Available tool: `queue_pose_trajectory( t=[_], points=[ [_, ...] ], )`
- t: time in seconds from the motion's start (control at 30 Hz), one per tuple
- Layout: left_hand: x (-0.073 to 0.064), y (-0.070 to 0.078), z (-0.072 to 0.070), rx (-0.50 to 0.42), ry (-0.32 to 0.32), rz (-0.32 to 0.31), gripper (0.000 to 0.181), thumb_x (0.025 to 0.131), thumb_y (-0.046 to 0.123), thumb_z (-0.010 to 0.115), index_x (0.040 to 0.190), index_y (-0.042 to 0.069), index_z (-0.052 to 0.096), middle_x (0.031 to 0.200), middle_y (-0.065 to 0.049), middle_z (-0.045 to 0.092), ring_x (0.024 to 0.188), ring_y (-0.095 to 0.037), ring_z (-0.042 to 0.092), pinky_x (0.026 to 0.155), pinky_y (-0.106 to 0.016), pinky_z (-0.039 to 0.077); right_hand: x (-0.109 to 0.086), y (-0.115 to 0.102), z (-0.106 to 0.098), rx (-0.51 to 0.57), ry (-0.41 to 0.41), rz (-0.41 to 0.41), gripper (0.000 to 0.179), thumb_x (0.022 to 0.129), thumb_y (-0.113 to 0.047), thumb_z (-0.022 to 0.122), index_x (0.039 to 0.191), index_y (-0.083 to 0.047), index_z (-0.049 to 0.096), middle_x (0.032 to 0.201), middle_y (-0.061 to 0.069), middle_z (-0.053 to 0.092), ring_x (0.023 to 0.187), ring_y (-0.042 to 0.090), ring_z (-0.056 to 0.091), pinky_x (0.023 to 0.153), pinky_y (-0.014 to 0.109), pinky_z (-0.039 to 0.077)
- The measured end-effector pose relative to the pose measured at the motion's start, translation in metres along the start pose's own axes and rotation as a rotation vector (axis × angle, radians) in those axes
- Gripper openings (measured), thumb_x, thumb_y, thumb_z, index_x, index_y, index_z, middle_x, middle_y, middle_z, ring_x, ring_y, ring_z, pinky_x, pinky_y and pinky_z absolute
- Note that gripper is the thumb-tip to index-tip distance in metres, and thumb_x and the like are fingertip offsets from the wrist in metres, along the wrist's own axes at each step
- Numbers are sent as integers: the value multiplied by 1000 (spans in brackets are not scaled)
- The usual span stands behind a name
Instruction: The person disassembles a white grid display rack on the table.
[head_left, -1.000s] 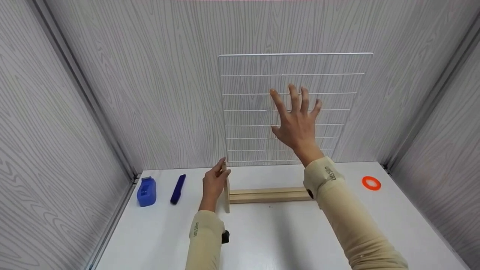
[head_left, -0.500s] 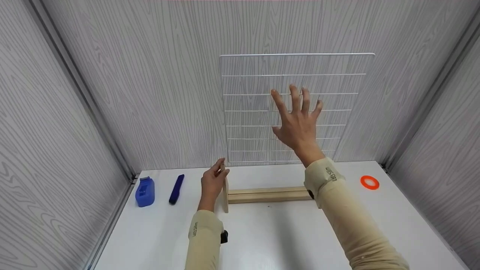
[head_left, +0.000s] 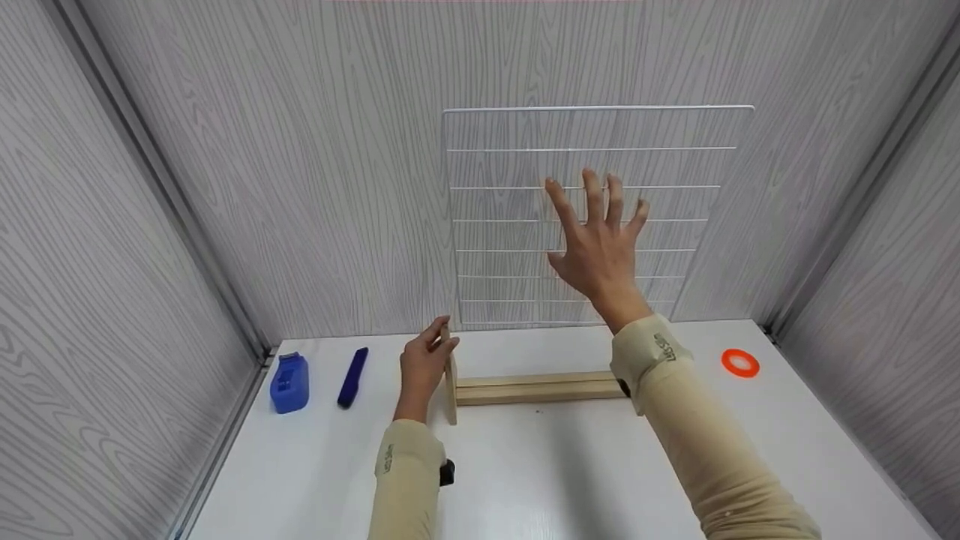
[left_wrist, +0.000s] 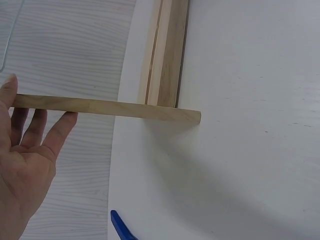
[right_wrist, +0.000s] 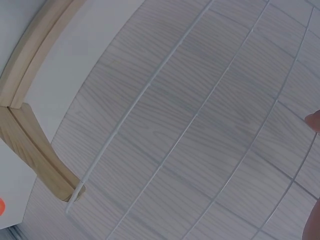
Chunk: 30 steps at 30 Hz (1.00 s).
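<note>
In the head view my left hand pinches the upper end of an upright wooden end piece. The left wrist view shows the thumb on one face of that piece and several fingers under the other. Two parallel wooden rails run from it towards a second grooved end piece, seen in the right wrist view. A white wire grid panel stands behind, its lower corner overlapping the tip of that second piece. My right hand lies spread over the grid, fingers extended upward.
On the white table, a blue tape dispenser and a dark blue slim tool lie at the left. An orange ring lies at the right. Wood-patterned walls enclose the back and sides.
The wire grid and my right hand have shifted very slightly to the right in the head view. My left hand keeps its pinch on the end piece.
</note>
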<state>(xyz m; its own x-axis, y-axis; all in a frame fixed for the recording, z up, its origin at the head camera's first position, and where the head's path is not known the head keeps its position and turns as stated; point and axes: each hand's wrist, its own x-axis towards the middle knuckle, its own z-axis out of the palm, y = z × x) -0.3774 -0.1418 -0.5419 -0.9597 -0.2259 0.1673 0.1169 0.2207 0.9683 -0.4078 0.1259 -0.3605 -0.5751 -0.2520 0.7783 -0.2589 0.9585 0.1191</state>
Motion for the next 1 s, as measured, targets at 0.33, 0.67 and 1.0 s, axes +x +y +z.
queue_pose_trajectory(
  t=[0.33,0.67,1.0],
  points=[
    [-1,-1,0,3,22,10,45,96,18,71,140,23,63,148,-6,58,133,-29,59,102,-38,55,-1,2,0,-16,5,2,120,72,-48,89,161,-42,8,165,15,18,150,46,17,105,83,21],
    [-2,0,3,6,45,5,45,96,17,71,139,22,64,148,-5,58,133,-29,59,104,-36,53,-3,4,1,-16,-2,5,120,72,-46,89,161,-41,8,165,15,17,151,46,16,106,83,21],
    [-4,-1,3,18,58,12,44,95,20,73,137,24,65,146,-4,60,131,-27,61,102,-36,54,-2,6,1,-16,20,-1,119,72,-45,90,161,-41,11,164,16,19,150,46,19,105,84,21]
  ],
)
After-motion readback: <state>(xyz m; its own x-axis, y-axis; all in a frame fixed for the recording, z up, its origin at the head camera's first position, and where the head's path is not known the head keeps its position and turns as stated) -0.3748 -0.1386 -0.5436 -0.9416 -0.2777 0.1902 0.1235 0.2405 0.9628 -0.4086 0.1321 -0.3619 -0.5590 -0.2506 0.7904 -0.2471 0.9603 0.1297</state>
